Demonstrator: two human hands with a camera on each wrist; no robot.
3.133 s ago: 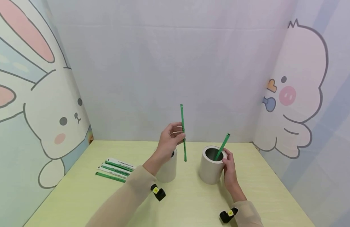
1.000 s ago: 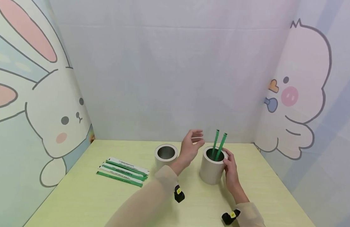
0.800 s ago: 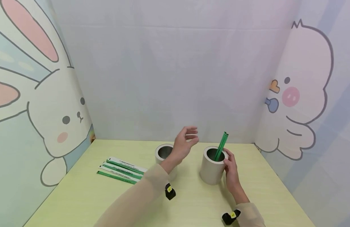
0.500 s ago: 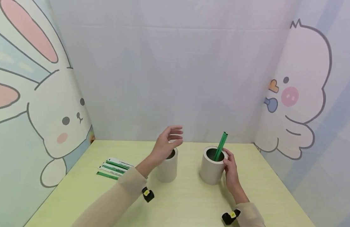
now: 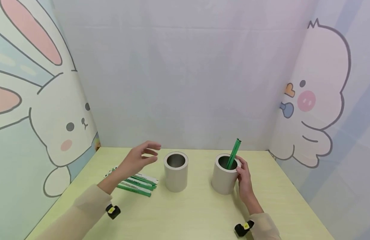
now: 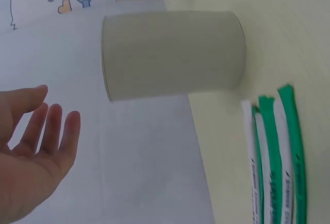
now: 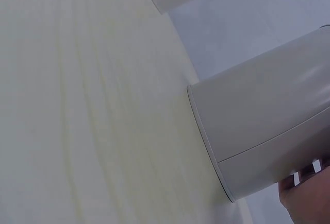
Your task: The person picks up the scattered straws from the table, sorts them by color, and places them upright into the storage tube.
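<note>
My left hand [image 5: 137, 162] is in the air left of the left white cylindrical cup [image 5: 176, 179], fingers loosely bent and nothing between them. Below it, partly covered by the forearm, lie several slim green and white wrapped straws [image 5: 135, 191], side by side on the table. In the left wrist view the straws [image 6: 273, 167] show printed wrappers. My right hand [image 5: 245, 181] grips the right white cup [image 5: 222, 181] at its right side, thumb at the rim. Two green straws [image 5: 234, 152] lean together in that cup, their tops above the rim. The left cup's dark interior shows no straws.
Both cups stand upright on the pale yellow table [image 5: 199, 213], a gap between them. A grey-white curtain [image 5: 185, 83] rises behind the table. Side panels carry a cartoon rabbit [image 5: 53, 133] and a chick [image 5: 316, 83].
My left hand has put a second green straw into the right cup, let go of it, and moved left past the left cup. My right hand stays on the right cup.
</note>
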